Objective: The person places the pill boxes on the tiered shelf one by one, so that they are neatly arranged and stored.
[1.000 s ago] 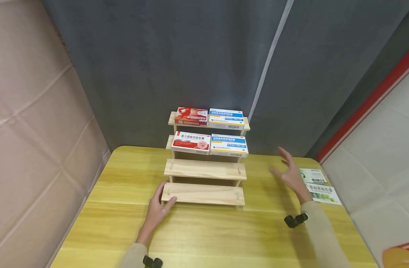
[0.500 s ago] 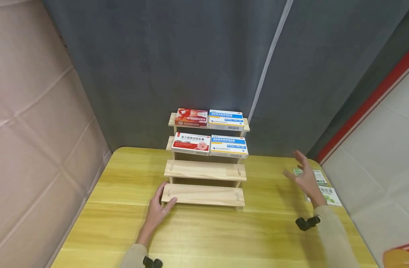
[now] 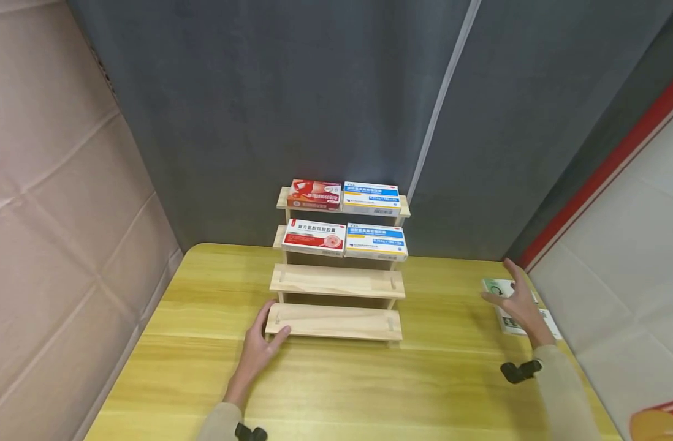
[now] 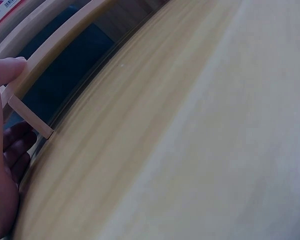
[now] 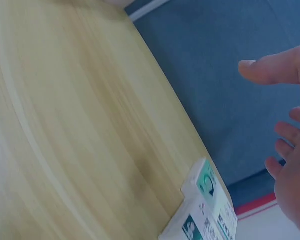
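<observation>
A four-tier wooden step rack (image 3: 336, 321) stands on the table. My left hand (image 3: 256, 346) grips the left end of its lowest tier, thumb on the front edge and fingers round the side; the left wrist view shows the thumb (image 4: 12, 69) against the board. Over at the right, my right hand (image 3: 521, 306) hovers above two white-and-green medicine boxes, thumb and fingers spread, nothing held. It partly covers the rear box (image 3: 495, 286) and front box (image 3: 510, 323) in the head view. The right wrist view shows both lying flat, side by side, below the hand.
Top tier: a red medicine box (image 3: 314, 193) beside a blue-and-white one (image 3: 371, 198). The second tier bears a red-and-white box (image 3: 314, 236) and another blue-and-white box (image 3: 376, 241). A grey curtain (image 3: 259, 110) hangs behind the table (image 3: 336, 392); pale panels flank it.
My right hand has moved rightward and slightly toward me, from beside the two white-and-green boxes to over them. The left hand has stayed at the rack.
</observation>
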### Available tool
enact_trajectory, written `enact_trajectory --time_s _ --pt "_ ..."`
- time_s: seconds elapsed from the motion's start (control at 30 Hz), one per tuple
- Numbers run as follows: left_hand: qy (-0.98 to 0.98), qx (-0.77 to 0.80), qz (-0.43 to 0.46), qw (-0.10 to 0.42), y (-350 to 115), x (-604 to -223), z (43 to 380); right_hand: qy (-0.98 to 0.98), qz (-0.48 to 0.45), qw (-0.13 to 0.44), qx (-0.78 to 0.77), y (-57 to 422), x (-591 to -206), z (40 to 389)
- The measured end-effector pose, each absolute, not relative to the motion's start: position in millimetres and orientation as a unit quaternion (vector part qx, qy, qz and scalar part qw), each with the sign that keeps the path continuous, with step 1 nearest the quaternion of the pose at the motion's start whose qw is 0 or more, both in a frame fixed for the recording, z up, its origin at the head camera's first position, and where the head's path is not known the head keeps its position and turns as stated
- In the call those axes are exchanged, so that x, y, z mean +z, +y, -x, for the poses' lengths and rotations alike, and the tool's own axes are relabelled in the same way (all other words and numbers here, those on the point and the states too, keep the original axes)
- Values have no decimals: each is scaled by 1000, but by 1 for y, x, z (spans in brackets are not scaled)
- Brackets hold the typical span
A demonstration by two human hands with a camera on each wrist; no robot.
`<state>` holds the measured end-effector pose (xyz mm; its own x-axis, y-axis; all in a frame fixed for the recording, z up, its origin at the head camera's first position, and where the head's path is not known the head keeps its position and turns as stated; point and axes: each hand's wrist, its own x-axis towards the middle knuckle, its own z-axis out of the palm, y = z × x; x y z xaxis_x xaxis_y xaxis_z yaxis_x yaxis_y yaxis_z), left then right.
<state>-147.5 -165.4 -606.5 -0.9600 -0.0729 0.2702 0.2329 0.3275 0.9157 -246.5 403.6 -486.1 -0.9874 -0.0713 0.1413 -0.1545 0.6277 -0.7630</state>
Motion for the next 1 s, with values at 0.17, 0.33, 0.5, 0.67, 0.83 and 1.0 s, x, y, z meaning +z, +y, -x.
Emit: enact_trajectory --time_s 0.17,0.33,0.5,0.67,0.83,1.0 --pt "-808 -573 47 131 -165 -607 148 -903 -36 38 426 417 -493 242" --pt "-808 -572 47 133 -163 -607 148 -905 -2 19 426 430 -500 236" --pt "-807 -574 47 133 -162 -606 147 -904 18 12 427 440 -504 230" --pt "-809 -571 46 135 -162 -606 148 -902 35 -1 431 445 -507 227" --pt "-810 -569 42 133 -164 -602 147 -904 37 -8 427 448 -511 226" --pt "-808 -572 39 135 -167 -600 144 -916 18 19 400 451 -523 231"
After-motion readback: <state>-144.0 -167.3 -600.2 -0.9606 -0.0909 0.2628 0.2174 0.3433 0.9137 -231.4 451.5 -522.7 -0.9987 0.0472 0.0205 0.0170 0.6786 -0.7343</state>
